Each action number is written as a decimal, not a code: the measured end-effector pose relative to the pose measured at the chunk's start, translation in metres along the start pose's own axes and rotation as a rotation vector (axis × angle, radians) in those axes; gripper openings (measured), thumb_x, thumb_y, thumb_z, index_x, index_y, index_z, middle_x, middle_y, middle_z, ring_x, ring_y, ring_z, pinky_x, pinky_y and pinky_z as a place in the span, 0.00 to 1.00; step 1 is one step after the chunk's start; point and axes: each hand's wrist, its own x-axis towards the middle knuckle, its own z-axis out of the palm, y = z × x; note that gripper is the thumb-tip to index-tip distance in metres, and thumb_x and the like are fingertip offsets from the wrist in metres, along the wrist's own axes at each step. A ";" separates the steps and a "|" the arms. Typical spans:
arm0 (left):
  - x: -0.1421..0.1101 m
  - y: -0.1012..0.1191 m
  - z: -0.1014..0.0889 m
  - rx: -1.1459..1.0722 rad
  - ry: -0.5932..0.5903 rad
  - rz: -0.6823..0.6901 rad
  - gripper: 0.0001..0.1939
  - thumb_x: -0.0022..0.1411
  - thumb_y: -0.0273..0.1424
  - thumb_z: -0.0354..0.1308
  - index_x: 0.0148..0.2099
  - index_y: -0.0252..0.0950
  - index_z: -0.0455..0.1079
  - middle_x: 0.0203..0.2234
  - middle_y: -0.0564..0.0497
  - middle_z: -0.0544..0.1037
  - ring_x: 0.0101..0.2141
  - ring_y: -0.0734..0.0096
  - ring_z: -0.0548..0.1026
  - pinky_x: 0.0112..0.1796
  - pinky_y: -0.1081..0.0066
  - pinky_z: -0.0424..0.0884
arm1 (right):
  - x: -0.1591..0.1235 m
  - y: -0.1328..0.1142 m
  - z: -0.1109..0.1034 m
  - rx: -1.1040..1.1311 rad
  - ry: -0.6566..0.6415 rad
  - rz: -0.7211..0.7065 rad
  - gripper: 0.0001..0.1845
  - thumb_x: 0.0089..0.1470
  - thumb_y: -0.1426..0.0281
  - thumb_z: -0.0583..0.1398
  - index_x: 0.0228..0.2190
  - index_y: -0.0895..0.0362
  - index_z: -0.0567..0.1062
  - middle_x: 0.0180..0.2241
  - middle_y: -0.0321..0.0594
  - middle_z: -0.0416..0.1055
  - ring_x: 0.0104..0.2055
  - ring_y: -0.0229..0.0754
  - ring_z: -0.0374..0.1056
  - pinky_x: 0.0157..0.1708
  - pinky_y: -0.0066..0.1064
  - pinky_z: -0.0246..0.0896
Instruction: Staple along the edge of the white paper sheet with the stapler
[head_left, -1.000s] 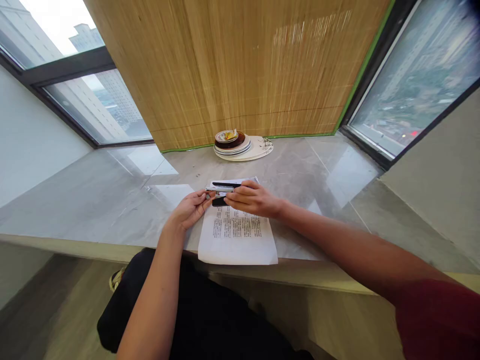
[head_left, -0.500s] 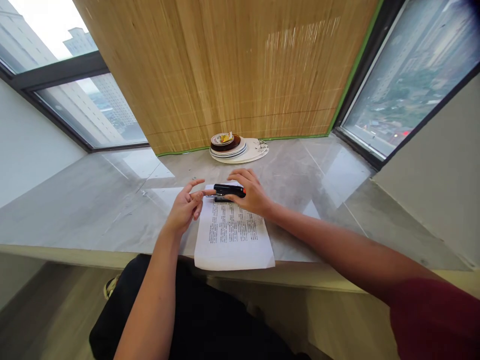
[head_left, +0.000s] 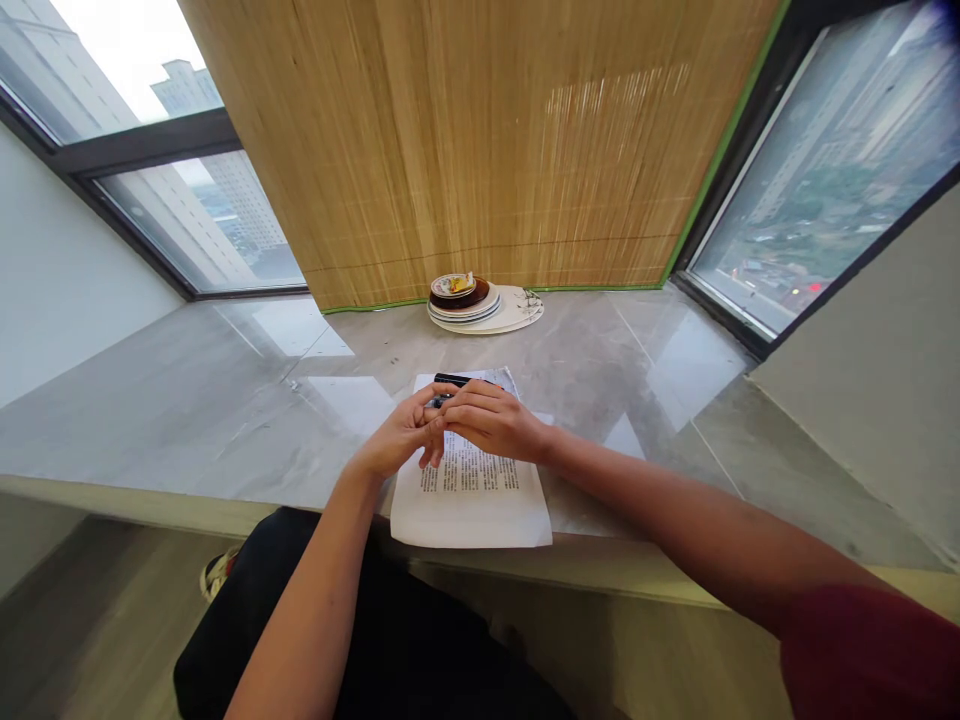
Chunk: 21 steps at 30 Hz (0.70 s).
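A black stapler (head_left: 452, 380) is held over a printed sheet of paper (head_left: 472, 515), mostly covered by my hands. My right hand (head_left: 491, 420) comes from the right with its fingers curled over the stapler's near side. At the stapler's left end, my left hand (head_left: 409, 428) has thumb and index finger closed around it, with the other fingers hanging down over the print. The fingertips of both hands meet there. A small metallic part shows between them, its details too small to make out.
Behind the paper, a stack of plates (head_left: 465, 308) with a brown dish rests on an oval white plate (head_left: 521, 308). A bamboo blind (head_left: 480, 150) hangs behind them. The grey stone ledge (head_left: 187, 420) ends just before my lap, and windows flank both sides.
The stapler, opened out a second ago, was folded together half a second ago. My left hand has moved right from a pointing pose to grip its end, and my right hand has closed over it.
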 end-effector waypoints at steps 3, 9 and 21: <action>0.003 0.002 -0.012 0.180 0.271 0.068 0.39 0.67 0.64 0.56 0.64 0.37 0.65 0.27 0.47 0.83 0.13 0.78 0.64 0.17 0.76 0.57 | -0.004 0.019 -0.012 -0.083 0.009 0.261 0.05 0.68 0.71 0.63 0.39 0.52 0.80 0.44 0.40 0.84 0.46 0.45 0.78 0.50 0.40 0.74; 0.042 -0.008 -0.079 0.608 0.754 0.035 0.26 0.73 0.54 0.51 0.49 0.35 0.72 0.43 0.38 0.84 0.34 0.62 0.81 0.34 0.65 0.78 | -0.037 0.099 -0.073 -0.464 -0.046 0.939 0.07 0.55 0.77 0.62 0.30 0.57 0.81 0.30 0.46 0.80 0.38 0.51 0.75 0.48 0.42 0.67; 0.046 -0.042 -0.119 1.054 0.539 -0.127 0.18 0.73 0.38 0.63 0.60 0.35 0.75 0.60 0.41 0.77 0.59 0.53 0.76 0.60 0.46 0.73 | -0.063 0.125 -0.081 -0.529 -0.199 1.149 0.14 0.54 0.79 0.60 0.35 0.59 0.86 0.38 0.53 0.83 0.45 0.56 0.76 0.49 0.42 0.67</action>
